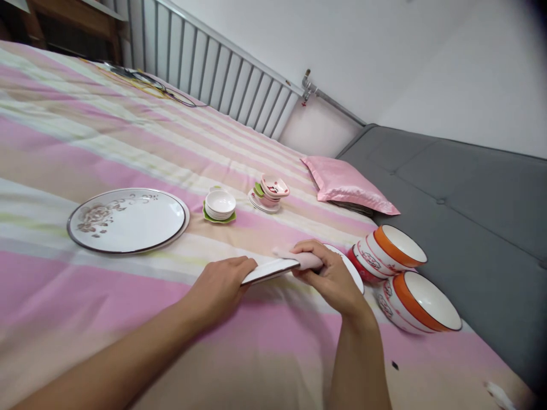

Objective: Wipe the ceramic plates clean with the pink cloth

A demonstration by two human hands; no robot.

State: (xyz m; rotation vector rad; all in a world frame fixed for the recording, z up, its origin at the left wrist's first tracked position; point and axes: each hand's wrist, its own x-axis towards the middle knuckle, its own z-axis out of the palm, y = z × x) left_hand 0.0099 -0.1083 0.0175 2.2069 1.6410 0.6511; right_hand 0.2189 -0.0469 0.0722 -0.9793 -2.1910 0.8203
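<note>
My left hand (228, 286) grips the left edge of a white plate (270, 270) with a dark rim, held nearly edge-on above the bed. Around the plate's right end, my right hand (327, 273) is closed on a pale pink cloth (308, 259) folded over the rim. Just behind my right hand, another white plate (354, 272) lies on the bed, partly hidden by the hand. Farther left rests a large oval plate (128, 221) with a brown flower pattern, seemingly on top of another one.
Stacked orange-and-white bowls (397, 247) and a second bowl stack (421, 302) stand at right. Small white bowls (220, 204) sit on a green leaf-shaped dish; pink patterned dishes (274, 187) are beside them. A pink pillow (348, 183) lies by the grey headboard (461, 199). Cables (154, 85) lie far left.
</note>
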